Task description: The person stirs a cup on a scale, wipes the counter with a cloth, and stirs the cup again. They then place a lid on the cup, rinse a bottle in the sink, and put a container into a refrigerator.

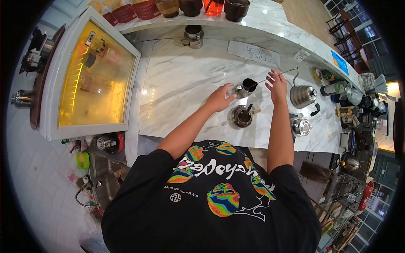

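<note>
A small metal pitcher (249, 85) with a dark inside stands on the marble counter. My left hand (220, 98) is at its handle side, with thumb and forefinger apart about the handle. My right hand (276, 86) is raised and pinches a thin twisted bar spoon (262, 81), whose lower end goes into the pitcher. What the pitcher contains is too dark to make out. Nearer my body is a glass coffee server (241, 117) with dark contents and a dark handle or utensil at its top.
A gooseneck kettle (303, 96) and a shiny metal vessel (301, 127) stand to the right. Stacked metal cups (194, 37) sit at the back, near a handwritten paper (253, 52). A glass-door display cabinet (99, 76) borders the counter at left. Cups line the raised shelf (270, 26).
</note>
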`<action>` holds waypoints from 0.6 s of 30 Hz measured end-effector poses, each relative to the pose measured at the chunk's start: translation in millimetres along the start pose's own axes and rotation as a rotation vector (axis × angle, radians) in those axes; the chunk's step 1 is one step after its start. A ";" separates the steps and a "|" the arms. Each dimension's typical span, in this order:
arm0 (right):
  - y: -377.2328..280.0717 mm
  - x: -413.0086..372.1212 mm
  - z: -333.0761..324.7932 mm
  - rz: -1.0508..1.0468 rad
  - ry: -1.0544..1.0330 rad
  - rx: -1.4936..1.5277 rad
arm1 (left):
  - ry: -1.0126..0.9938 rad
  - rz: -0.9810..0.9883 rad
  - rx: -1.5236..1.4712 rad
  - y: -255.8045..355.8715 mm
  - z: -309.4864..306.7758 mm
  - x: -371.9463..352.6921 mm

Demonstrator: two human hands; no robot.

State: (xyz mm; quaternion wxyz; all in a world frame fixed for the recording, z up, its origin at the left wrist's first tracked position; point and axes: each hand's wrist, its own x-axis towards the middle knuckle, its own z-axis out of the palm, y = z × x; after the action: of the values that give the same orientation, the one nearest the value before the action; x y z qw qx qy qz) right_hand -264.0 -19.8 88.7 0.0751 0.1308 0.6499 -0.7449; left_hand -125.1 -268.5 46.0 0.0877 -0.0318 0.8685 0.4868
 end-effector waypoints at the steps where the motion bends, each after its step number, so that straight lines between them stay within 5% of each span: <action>1: 2.2 1.1 0.2 -0.022 0.000 -0.005 | 0.028 0.036 0.011 0.2 2.8 2.7; 5: -1.1 -12.0 2.0 -0.095 -0.004 -0.263 | 0.021 0.032 -0.050 0.0 8.6 13.9; 18: 10.5 -34.0 19.5 -0.288 -0.044 -0.382 | 0.151 0.089 -0.099 -11.1 2.0 32.9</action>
State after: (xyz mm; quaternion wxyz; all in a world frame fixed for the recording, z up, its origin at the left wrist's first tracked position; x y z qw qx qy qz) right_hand -230.5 -42.6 91.0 0.0058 0.0041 0.7891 -0.6142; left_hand -155.6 -271.7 29.6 -0.0016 -0.0339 0.8480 0.5289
